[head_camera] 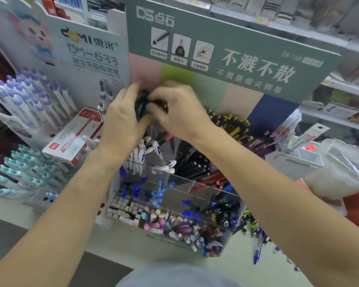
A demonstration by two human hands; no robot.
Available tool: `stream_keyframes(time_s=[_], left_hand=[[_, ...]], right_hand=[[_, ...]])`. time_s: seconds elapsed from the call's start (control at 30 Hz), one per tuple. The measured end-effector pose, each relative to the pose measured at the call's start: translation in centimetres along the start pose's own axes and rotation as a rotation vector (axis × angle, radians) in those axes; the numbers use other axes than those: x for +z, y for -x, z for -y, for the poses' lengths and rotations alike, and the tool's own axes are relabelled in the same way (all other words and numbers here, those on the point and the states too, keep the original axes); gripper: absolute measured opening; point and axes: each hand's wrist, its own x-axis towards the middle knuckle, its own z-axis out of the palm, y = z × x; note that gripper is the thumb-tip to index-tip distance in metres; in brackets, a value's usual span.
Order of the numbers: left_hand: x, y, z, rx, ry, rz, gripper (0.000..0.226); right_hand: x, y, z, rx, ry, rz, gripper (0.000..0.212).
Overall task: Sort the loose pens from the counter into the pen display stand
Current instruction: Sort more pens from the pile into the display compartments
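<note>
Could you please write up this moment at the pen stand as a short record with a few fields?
setting: shop counter with a clear pen display stand, divided into compartments
left hand: raised over the stand's back rows, gripping a bunch of dark pens
right hand: gripping the same bunch from the other side
loose pens: several lie on the counter, right of the stand
nearby: red-and-white pen box to the left
image quality: the held bunch is blurred

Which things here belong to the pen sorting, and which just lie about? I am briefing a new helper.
Job:
- dark bundle of pens, gripped by left hand and right hand
- clear acrylic compartment stand
- loose blue and black pens on counter

Lying about:
- red and white pen box
- crumpled clear plastic bag
- grey-green sign board
</note>
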Motion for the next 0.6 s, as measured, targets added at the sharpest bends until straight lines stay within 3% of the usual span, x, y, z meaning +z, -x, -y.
stream_keyframes(time_s=[0.1, 0.17, 0.23, 0.33, 0.43, 0.53, 0.6], left_hand=[[-0.1, 0.0, 0.0, 0.056, -0.035, 0.048, 0.056], [-0.1, -0.1, 0.1, 0.065, -0.033, 0.008, 0.049], [0.0, -0.4, 0.2, 0.026, -0.021, -0.042, 0.049], [0.3, -0.5, 0.1, -0.073, 0.061, -0.061, 0.058], [0.5, 0.3, -0.8, -0.160, 0.124, -0.034, 0.060], [0.4, 2.0, -2.8, 0.009, -0.026, -0.111, 0.055], [0.6, 3.5, -5.4, 0.087, 0.111, -0.158, 0.043]], right_hand=[[-0.2, -0.1, -0.2, -0.033, -0.009, 0.212, 0.037], [-1.0, -0.3, -0.7, -0.020, 0.007, 0.254, 0.046], [-1.2, -0.3, -0.6, -0.017, 0.066, 0.139, 0.041], [-0.6, -0.2, -0.7, 0.053, 0.143, -0.093, 0.008], [-1.2, 0.9, -0.8, 0.140, -0.013, -0.144, 0.006], [-4.3, 4.4, -0.3, 0.067, -0.076, -0.323, 0.004], [-6.7, 8.4, -0.2, 0.076, -0.123, -0.417, 0.003]])
